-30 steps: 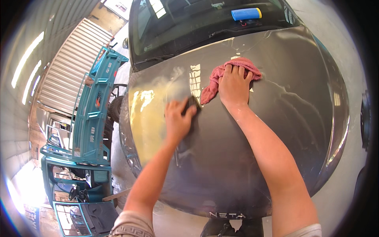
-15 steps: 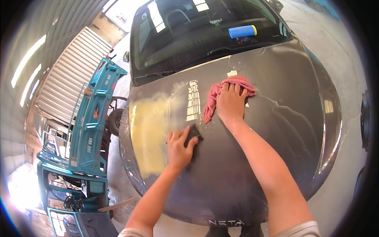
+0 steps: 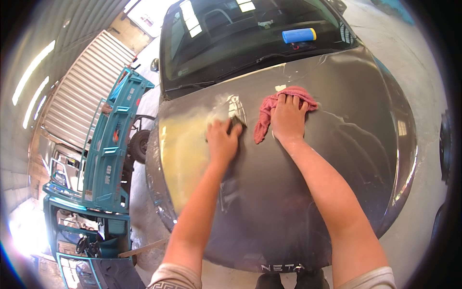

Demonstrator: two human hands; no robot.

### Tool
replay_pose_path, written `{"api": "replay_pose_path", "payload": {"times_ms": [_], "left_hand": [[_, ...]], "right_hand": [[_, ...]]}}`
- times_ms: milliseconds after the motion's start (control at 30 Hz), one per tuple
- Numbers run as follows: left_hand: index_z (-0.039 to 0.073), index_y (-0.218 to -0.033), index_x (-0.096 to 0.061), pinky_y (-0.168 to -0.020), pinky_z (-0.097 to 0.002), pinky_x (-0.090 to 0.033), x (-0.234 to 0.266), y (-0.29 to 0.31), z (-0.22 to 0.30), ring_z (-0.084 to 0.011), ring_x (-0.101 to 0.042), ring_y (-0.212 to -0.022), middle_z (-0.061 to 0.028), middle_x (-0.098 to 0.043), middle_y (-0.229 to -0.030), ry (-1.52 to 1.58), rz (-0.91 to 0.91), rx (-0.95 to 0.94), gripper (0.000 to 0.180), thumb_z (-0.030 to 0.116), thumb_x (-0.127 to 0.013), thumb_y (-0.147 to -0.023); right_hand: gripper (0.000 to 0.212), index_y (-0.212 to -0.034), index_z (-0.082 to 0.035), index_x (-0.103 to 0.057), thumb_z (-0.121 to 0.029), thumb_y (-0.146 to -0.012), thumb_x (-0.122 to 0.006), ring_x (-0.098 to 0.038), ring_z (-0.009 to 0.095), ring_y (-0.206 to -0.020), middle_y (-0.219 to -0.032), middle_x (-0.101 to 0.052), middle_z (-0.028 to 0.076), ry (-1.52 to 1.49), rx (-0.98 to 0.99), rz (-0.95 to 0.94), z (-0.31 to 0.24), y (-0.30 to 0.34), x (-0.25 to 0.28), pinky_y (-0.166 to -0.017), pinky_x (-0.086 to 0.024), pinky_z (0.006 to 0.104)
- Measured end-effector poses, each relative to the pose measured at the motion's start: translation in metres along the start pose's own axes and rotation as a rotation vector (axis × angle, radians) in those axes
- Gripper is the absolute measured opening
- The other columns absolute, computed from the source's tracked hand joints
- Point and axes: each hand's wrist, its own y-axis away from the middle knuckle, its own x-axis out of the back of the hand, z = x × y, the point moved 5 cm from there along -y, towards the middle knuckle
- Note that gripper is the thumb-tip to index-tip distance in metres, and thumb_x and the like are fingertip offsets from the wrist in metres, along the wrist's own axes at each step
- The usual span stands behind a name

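A dark grey car hood lies before me, with a pale yellow patch of filler on its left part. My left hand presses a small dark sanding block against the hood, at the right edge of the yellow patch. The fingers cover most of the block. Farther right, my right hand is closed on a crumpled red cloth, which rests on the hood's upper middle. One end of the cloth trails toward the left.
Beyond the hood rises the windshield with its wipers. A blue cylinder with a yellow end lies near the windshield's base. To the left stands a teal cargo vehicle, with a corrugated panel behind it. Concrete floor shows on the right.
My left hand has slid up the hood, away from me, with the sanding block. My right hand and the red cloth sit slightly farther right in the picture, which has shifted a little.
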Motion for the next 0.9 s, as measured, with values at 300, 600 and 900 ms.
{"api": "replay_pose_path", "payload": {"times_ms": [300, 600, 900], "left_hand": [[0.001, -0.127, -0.080, -0.103, -0.0532, -0.049, 0.025, 0.032, -0.010, -0.0421, -0.062, -0.111, -0.0204, -0.070, -0.115, -0.009, 0.030, 0.011, 0.049, 0.037, -0.082, -0.095], [0.003, -0.128, -0.080, -0.103, -0.0532, -0.048, 0.022, 0.013, -0.029, -0.0426, -0.060, -0.114, -0.0192, -0.069, -0.113, -0.058, 0.032, 0.027, 0.049, 0.041, -0.080, -0.097], [0.002, -0.131, -0.079, -0.099, -0.0520, -0.048, 0.069, 0.113, -0.031, -0.0397, -0.059, -0.107, -0.0175, -0.067, -0.110, -0.016, 0.024, 0.106, 0.049, 0.032, -0.085, -0.093]], "right_hand": [[0.034, -0.125, -0.007, -0.066, -0.029, -0.100, -0.069, -0.060, 0.030, -0.125, -0.122, -0.070, 0.011, 0.038, 0.051, 0.104, 0.000, 0.005, 0.005, -0.108, -0.041, 0.0574], [0.041, -0.133, -0.007, -0.066, -0.033, -0.102, -0.069, -0.059, 0.029, -0.128, -0.126, -0.070, 0.010, 0.067, 0.050, 0.080, -0.004, 0.001, 0.002, -0.109, -0.041, 0.0570], [0.040, -0.137, -0.005, -0.064, -0.029, -0.105, -0.064, -0.056, 0.031, -0.132, -0.132, -0.067, 0.012, 0.035, 0.021, -0.002, 0.003, 0.000, 0.003, -0.113, -0.038, 0.0564]]}}
